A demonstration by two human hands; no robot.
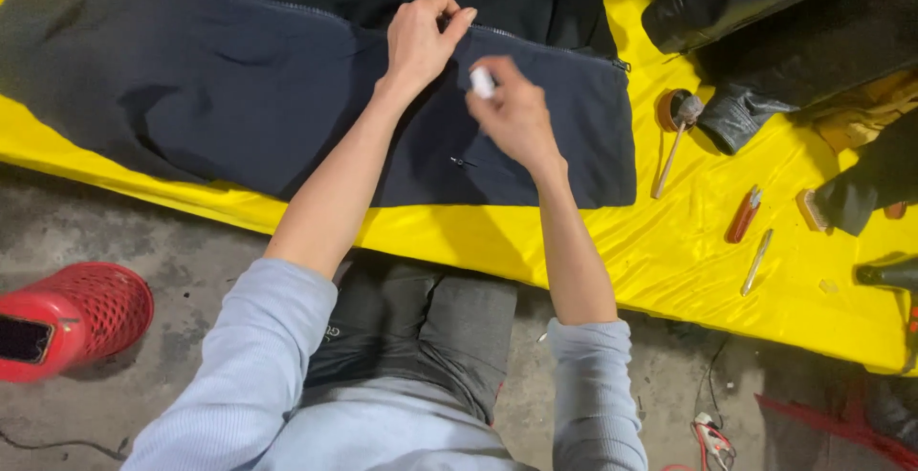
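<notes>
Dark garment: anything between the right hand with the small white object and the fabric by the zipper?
Nothing visible. The right hand holds a small white object just above the dark garment, bare fabric beneath it. The left hand rests on the zipper edge beside it, not beneath.

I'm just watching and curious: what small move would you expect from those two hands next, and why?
Probably the right hand brings its small white piece up to the zipper line. The left hand already pinches the dark garment at that edge, and the white piece hovers just below it.
</notes>
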